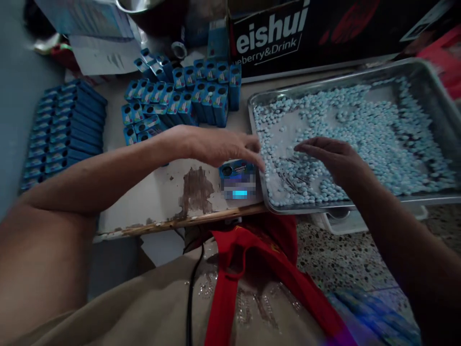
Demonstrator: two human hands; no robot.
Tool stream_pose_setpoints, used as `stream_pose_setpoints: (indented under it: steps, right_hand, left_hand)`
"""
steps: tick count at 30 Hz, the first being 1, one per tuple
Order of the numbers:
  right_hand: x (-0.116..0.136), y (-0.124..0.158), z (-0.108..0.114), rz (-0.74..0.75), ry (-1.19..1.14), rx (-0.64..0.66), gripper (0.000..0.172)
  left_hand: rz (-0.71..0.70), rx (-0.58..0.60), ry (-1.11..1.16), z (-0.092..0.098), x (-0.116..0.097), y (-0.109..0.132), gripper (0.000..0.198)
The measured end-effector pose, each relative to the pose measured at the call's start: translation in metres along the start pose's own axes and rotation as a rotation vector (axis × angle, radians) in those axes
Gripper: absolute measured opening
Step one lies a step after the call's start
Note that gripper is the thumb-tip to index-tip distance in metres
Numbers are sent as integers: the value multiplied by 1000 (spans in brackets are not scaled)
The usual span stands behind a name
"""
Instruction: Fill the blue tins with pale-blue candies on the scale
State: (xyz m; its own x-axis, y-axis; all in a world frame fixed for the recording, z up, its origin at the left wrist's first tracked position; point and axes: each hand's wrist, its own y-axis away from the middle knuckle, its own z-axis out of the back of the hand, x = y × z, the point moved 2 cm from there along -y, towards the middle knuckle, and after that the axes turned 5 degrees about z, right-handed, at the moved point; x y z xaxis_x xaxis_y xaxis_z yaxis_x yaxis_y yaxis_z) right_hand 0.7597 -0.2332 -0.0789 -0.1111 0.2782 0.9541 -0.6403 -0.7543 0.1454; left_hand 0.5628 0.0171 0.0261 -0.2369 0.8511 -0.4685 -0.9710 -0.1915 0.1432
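Observation:
A metal tray [428, 81] filled with small pale blue candies [378, 134] rests on the table's right side. My left hand [219, 146] reaches across to the tray's left rim, fingers stretched flat over a small blue box [237, 179] lying near the table edge. My right hand [333, 156] hovers palm down over the candies in the tray, fingers extended and together, holding nothing I can see.
Several upright small blue boxes [187, 93] crowd the table's back. A stack of flat blue boxes [65, 125] lies at the left. A dark carton [324, 29] stands behind the tray. A red strap [248, 269] hangs over my lap. A white container [342, 222] sits under the tray.

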Motion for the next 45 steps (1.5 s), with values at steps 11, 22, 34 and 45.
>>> stream_pose_setpoints:
  steps: [11, 22, 34, 45]
  right_hand:
    - [-16, 14, -13, 21, -128, -281, 25]
    - [17, -51, -80, -392, -913, -68, 25]
    - [18, -56, -90, -552, -1178, -65, 28]
    - [29, -48, -92, -570, -1233, -57, 32]
  left_hand:
    - [-90, 422, 849, -70, 87, 17, 44]
    - [-151, -440, -54, -15, -5, -18, 36]
    - [-135, -475, -108, -39, -14, -38, 41]
    - [-120, -607, -90, -46, -16, -14, 40]
